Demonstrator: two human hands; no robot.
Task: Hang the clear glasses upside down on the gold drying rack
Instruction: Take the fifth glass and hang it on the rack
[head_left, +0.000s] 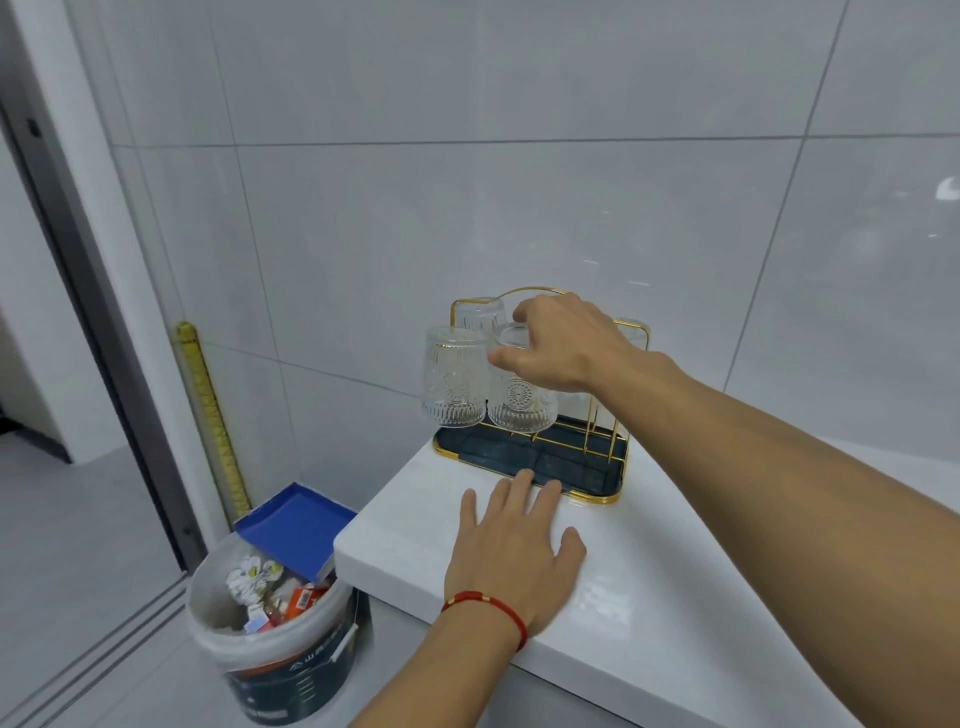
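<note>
The gold drying rack (602, 426) with a dark blue tray stands on the white counter against the tiled wall. Three clear patterned glasses hang upside down on it: one at the front left (453, 379), one behind it (480, 312), and one at the front middle (522, 400). My right hand (566, 343) is over the base of the middle glass, fingers wrapped around its top. A further glass (631, 332) shows faintly behind my hand at the rack's right. My left hand (511, 545) lies flat on the counter in front of the tray, fingers spread, fingertips touching its rim.
The white counter (649, 597) ends at a corner on the left. Below it stands a white bucket (270, 618) full of rubbish with a blue box (296, 525) sticking out. A yellow tape strip (208, 405) runs up the wall beside a door frame.
</note>
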